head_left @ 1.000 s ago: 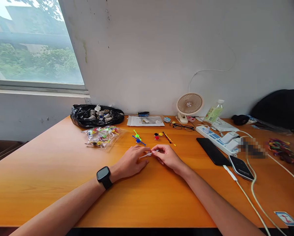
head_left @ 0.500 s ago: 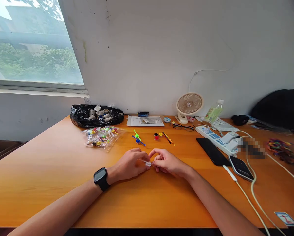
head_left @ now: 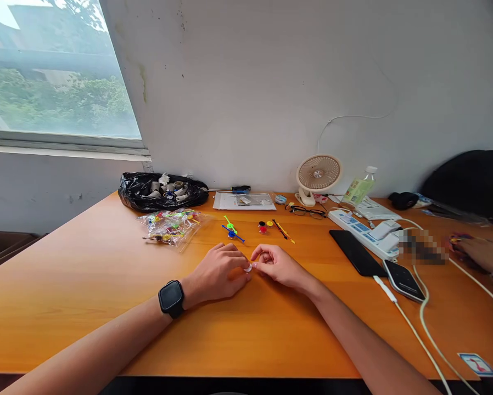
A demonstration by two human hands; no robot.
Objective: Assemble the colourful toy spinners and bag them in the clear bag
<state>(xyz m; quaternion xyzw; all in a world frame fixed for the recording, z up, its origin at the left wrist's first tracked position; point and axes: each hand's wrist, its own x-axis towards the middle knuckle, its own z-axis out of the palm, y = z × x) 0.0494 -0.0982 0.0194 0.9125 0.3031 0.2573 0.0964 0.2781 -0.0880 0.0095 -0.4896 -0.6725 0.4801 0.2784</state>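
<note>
Between my two hands, low over the table, is a small white piece [head_left: 247, 268], partly covered by fingertips. My left hand [head_left: 222, 270], with a black watch on its wrist, is closed in a pinch on it. Opposite, my right hand [head_left: 278, 267] is closed too, its thumb and forefinger meeting at the piece's right edge. Beyond my hands lie a green spinner-like part [head_left: 229, 224] and a blue one [head_left: 232, 233]. Farther right are a red part [head_left: 263, 228], a small yellow disc [head_left: 270, 224], and thin black and yellow sticks [head_left: 283, 231].
A clear bag of colourful parts [head_left: 172, 227] lies left, before a black plastic bag [head_left: 127, 192]. A fan [head_left: 318, 174], glasses [head_left: 306, 212], a power strip [head_left: 353, 227], phones [head_left: 356, 252] and cables stand right. At far right another person's hand [head_left: 479, 251] touches a colourful bundle.
The white piece has turned and shifted slightly away from me, with less of it showing between my fingers. Another person's hand has come in at the far right, onto the colourful bundle.
</note>
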